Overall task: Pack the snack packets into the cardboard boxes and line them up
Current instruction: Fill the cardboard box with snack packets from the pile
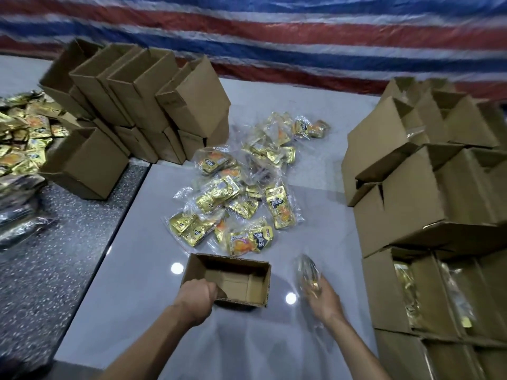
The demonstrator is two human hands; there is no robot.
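Note:
An open, empty cardboard box (pixel 248 271) stands on the pale tiled floor right in front of me. My left hand (pixel 196 296) grips its near left rim. To the box's right, my right hand (pixel 322 296) holds a clear bag of gold snack packets (pixel 306 272), blurred by motion. A loose pile of gold and orange snack packets (pixel 236 193) in clear bags lies just beyond the box.
Empty open boxes (pixel 142 105) are stacked at the back left. Filled open boxes (pixel 428 204) stand in rows along the right. More gold packets (pixel 24 138) are heaped at the far left on a dark speckled floor (pixel 55 256). A striped tarp (pixel 274 37) hangs behind.

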